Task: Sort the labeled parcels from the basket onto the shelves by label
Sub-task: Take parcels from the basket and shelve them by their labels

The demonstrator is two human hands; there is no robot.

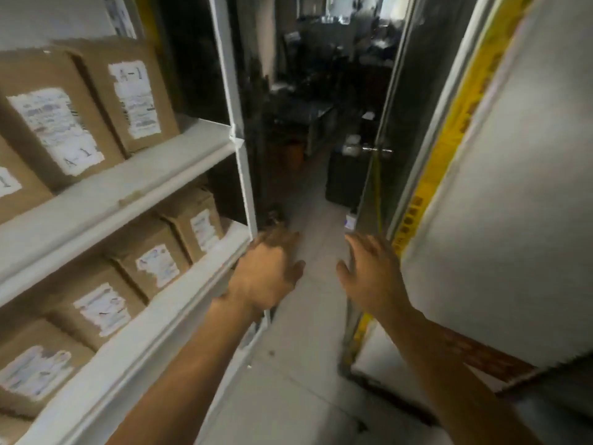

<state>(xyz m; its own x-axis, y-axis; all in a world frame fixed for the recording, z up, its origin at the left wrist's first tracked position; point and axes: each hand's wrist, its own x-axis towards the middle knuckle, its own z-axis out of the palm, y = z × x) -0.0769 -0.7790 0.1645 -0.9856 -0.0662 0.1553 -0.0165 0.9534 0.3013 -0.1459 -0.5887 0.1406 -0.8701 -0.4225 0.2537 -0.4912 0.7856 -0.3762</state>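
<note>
Fingers of the right hand are spread and fairly straight, holding nothing; those of the left hand are loosely extended, blurred at the tips, and also empty. Both hands reach forward, palms down, over the grey floor of a narrow aisle, the left one just beside the front corner of the white shelving unit, the right one near a yellow-taped door frame.

From the head camera, the only view, the parcels sit on the shelves at left. On the upper shelf, brown cardboard boxes stand upright with their long axes vertical and their white labels facing the aisle. The box nearest the upright post bears "A-1" at the top of its label; its neighbour shows what looks like "A 1" at the label's foot. On the lower shelf a row of similar boxes also stands upright, labels outward, print too blurred to read. The row runs along the shelf, receding toward the post.

Ahead lies a dim room with dark furniture. No basket appears in the view.
</note>
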